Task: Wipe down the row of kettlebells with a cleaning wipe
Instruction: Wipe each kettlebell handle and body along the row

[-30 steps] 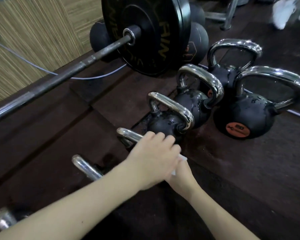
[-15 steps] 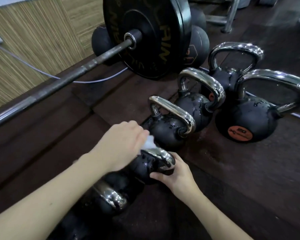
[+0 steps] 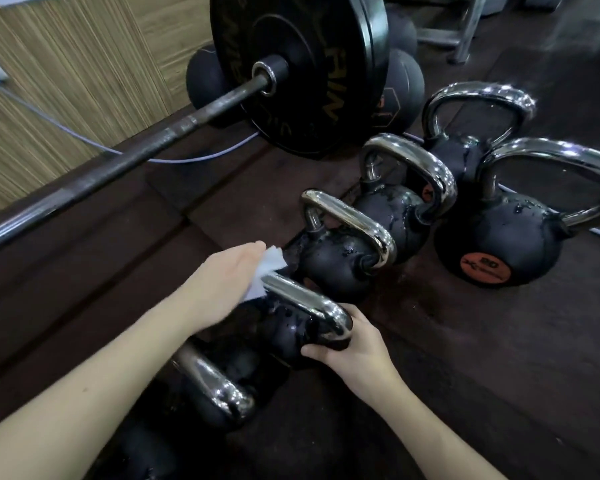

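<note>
Down on the dark rubber floor (image 3: pixel 499 358), left hand (image 3: pixel 219 285) presses a white wipe (image 3: pixel 264 271) around a chrome kettlebell handle (image 3: pixel 305 303), right hand (image 3: pixel 357 348) grips that bell's wet black body. Six kettlebells (image 3: pixel 340 261) in view, round, chrome-handled, touching in a row. Loaded barbell (image 3: pixel 174 126) lies just behind.

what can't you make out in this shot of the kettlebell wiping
- Left hand fingers, head view: hidden under the hand's back and the wipe.
- Nearest kettlebell: cut off by the bottom edge and the left arm.
- Kettlebell label: too small to read surely.
- Right hand fingertips: curled under the bell.
</note>
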`<move>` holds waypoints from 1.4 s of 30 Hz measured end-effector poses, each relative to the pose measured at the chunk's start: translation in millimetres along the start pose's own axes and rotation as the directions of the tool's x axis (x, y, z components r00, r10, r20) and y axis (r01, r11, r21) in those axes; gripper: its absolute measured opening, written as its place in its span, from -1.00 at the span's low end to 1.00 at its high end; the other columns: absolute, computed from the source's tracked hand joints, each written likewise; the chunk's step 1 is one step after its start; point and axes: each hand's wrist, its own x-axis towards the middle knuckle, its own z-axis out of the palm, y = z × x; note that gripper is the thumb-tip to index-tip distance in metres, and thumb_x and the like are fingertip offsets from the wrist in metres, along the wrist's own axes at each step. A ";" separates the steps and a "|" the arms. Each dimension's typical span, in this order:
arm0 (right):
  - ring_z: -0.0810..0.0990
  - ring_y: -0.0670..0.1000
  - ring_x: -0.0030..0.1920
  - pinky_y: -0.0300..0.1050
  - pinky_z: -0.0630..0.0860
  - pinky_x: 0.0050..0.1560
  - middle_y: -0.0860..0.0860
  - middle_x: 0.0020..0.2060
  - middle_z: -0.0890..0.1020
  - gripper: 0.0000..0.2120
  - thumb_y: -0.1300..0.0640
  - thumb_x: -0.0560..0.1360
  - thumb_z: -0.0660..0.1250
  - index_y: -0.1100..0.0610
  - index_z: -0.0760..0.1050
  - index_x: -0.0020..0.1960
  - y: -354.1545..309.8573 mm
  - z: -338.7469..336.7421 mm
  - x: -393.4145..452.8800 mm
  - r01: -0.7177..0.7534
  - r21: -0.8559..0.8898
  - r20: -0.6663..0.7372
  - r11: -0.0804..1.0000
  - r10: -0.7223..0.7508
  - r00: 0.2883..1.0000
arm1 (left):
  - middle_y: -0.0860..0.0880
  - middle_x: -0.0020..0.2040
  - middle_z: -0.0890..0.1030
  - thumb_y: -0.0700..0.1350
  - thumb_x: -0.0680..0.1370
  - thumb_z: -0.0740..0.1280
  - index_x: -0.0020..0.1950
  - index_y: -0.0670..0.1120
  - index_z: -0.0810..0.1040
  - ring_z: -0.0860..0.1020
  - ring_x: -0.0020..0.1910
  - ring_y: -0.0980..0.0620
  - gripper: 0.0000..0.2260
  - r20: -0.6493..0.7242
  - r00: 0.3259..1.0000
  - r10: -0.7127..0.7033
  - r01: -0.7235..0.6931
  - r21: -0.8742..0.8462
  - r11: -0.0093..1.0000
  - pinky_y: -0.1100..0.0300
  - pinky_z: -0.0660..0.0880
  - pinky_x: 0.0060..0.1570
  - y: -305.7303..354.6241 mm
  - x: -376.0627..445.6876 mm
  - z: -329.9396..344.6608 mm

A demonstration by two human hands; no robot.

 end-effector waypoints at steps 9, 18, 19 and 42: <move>0.66 -0.23 0.03 -0.26 0.56 0.03 -0.20 0.05 0.65 -0.66 -0.11 0.30 0.62 -0.31 0.57 -0.01 8.1 -0.4 1.2 -0.060 -0.021 -0.015 0.998 0.059 0.998 | -0.01 -0.13 0.55 0.07 0.63 0.02 -0.01 0.06 0.54 0.56 -0.12 -0.18 -0.69 0.305 0.910 0.281 -0.401 0.474 0.784 -0.11 0.40 -0.04 84.5 -6.2 34.6; 0.65 -0.26 0.10 -0.29 0.55 0.10 -0.29 0.10 0.67 -0.59 -0.01 0.32 0.70 -0.37 0.59 -0.02 8.1 1.3 3.7 -0.016 -0.037 -0.004 0.999 0.016 1.000 | 0.01 -0.07 0.54 0.10 0.64 0.05 0.03 0.02 0.57 0.56 0.01 -0.12 -0.68 0.065 0.998 0.028 -0.042 0.218 0.975 -0.31 0.37 0.44 66.6 -21.4 31.0; 0.62 -0.26 0.17 -0.24 0.55 0.20 -0.30 0.19 0.62 -0.59 -0.09 0.28 0.71 -0.45 0.60 -0.05 6.4 1.7 4.0 0.006 -0.064 0.008 0.998 -0.005 1.000 | 0.01 -0.04 0.52 0.09 0.64 0.02 0.08 0.03 0.55 0.54 0.04 -0.14 -0.67 0.066 0.996 -0.058 0.042 0.211 0.977 -0.29 0.40 0.39 55.6 -20.9 22.0; 0.64 -0.22 0.15 -0.21 0.57 0.22 -0.26 0.20 0.63 -0.52 -0.17 0.22 0.71 -0.47 0.59 0.04 13.2 1.8 4.6 -0.012 -0.074 0.007 0.997 0.012 1.000 | -0.03 -0.13 0.52 0.04 0.66 0.09 0.06 0.04 0.50 0.53 -0.11 -0.17 -0.79 -0.008 0.998 0.065 -0.062 0.214 0.975 -0.33 0.45 0.33 48.3 -13.5 29.7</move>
